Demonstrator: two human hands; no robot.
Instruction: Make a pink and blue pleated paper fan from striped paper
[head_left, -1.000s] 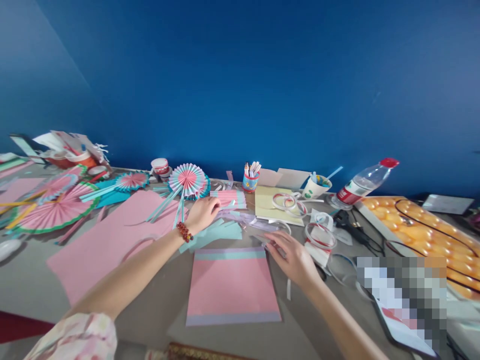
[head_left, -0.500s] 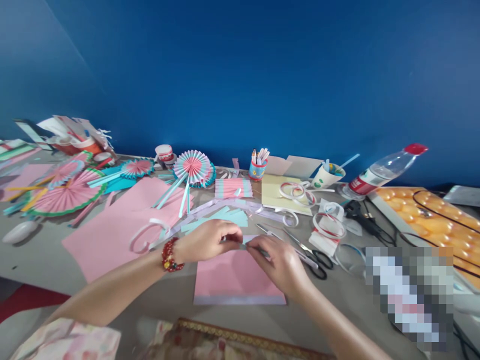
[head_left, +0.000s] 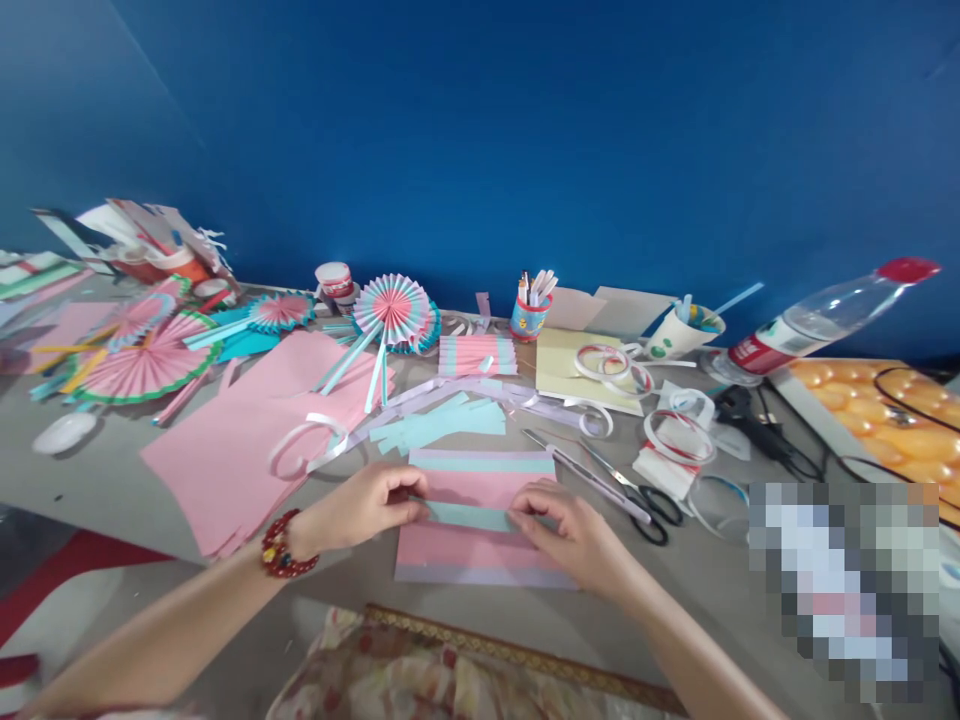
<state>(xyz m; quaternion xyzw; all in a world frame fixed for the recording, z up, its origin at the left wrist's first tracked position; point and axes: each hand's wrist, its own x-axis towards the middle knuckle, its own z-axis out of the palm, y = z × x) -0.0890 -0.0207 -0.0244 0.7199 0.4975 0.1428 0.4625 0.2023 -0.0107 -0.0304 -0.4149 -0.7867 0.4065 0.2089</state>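
Note:
In front of me lies a pink sheet of paper (head_left: 480,552), with a purple band along its near edge and blue and purple bands along its far edge. A light blue paper strip (head_left: 469,516) stretches across the sheet's middle. My left hand (head_left: 369,508) pinches the strip's left end between thumb and fingers. The right end is in the fingertips of my right hand (head_left: 561,522). Whether the strip touches the sheet all along cannot be told. More light blue strips (head_left: 450,424) lie loose just beyond the sheet.
Scissors (head_left: 652,508) and a utility knife (head_left: 592,478) rest right of the sheet, near rolls of tape (head_left: 679,438). Large pink sheets (head_left: 225,450) spread at left. Behind stand a folded paper fan (head_left: 393,310), a pen cup (head_left: 531,318) and a tilted-looking bottle (head_left: 817,320).
My hands have moved apart and nearer to me, drawing the light blue strip straight across the sheet's middle. The sheet's far bands, hidden before, now show.

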